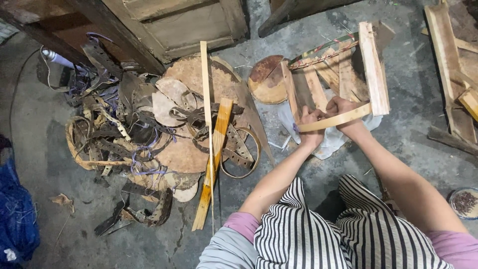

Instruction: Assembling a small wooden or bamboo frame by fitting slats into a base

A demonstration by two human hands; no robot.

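My left hand [310,125] grips the left end of a thin, pale bamboo strip [348,117], and my right hand [342,110] holds the same strip nearer its middle. The strip curves up to the right, across the front of a small frame of rough wooden slats [374,69] standing on the concrete floor. A white plastic sheet [328,142] lies under my hands. My knees in striped trousers fill the lower middle.
A heap of dark curved strips, rings and round discs [149,129] covers the floor at left, with two long bamboo splints [215,159] lying across it. A wooden door [184,25] is behind. Planks [450,69] lie at right, a small bowl [465,202] at lower right.
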